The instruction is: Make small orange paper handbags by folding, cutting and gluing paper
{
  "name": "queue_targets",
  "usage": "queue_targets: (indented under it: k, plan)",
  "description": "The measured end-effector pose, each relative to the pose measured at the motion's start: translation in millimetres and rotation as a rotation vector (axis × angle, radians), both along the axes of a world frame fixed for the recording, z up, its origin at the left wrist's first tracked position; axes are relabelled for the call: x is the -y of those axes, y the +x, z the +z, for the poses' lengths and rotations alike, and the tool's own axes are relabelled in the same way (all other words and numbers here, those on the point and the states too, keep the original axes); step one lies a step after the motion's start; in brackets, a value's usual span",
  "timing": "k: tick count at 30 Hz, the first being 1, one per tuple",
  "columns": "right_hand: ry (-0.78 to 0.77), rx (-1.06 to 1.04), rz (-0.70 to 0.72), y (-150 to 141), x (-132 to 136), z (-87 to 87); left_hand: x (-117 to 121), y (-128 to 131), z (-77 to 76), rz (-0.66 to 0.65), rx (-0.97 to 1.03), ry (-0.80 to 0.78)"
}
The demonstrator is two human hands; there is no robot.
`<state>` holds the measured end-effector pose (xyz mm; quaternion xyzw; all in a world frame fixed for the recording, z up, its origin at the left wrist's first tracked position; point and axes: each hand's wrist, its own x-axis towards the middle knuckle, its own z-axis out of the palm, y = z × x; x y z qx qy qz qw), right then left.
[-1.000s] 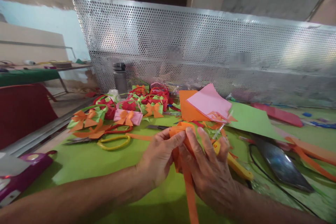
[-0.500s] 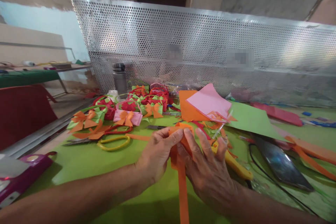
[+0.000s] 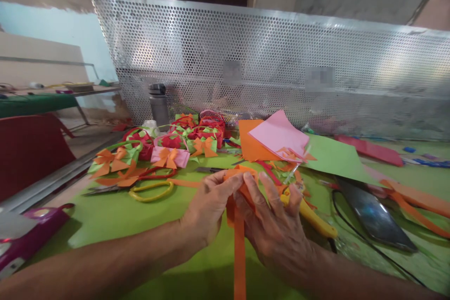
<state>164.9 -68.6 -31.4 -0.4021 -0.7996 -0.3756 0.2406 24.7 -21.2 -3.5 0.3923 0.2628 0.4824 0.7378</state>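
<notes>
Between my hands is a folded orange paper piece point(image 3: 231, 211), mostly covered by my fingers. My left hand point(image 3: 209, 208) is closed on its left side, thumb and fingers pinching near the top. My right hand point(image 3: 276, 220) pinches the right side with thumb and index finger, its other fingers raised and spread. A long orange paper strip point(image 3: 239, 258) hangs from the piece toward me. Left of my hands lie scissors point(image 3: 151, 193) with red and yellow handles. The yellow glue gun point(image 3: 318, 219) rests just beyond my right hand, partly hidden by it.
Small paper bags with bows point(image 3: 170, 157) crowd the back left, before a grey bottle point(image 3: 160, 108). Pink paper point(image 3: 281, 133) and green paper point(image 3: 333, 157) lie at the back. A phone point(image 3: 378, 218) and black cable sit right, a purple device point(image 3: 38, 234) left. Perforated metal panel point(image 3: 211, 51) stands behind.
The hanging orange strip has swung slightly left. Both hands keep their pinch on the folded orange paper, and the whole view has shifted a little.
</notes>
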Motion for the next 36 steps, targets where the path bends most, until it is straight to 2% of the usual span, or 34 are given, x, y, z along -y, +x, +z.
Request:
queue_targets:
  k: [12,26,36]
  plan:
    - [0.02,-0.032,0.009,1.2,-3.9,-3.8,1.5,3.8,2.7,0.049,0.03,-0.051]
    - [-0.005,-0.049,-0.003,2.5,-5.5,-3.5,-0.1,2.5,1.7,-0.029,0.006,-0.004]
    - [0.0,-0.049,-0.002,2.1,-5.4,-4.3,1.3,3.2,0.5,0.03,-0.018,-0.053]
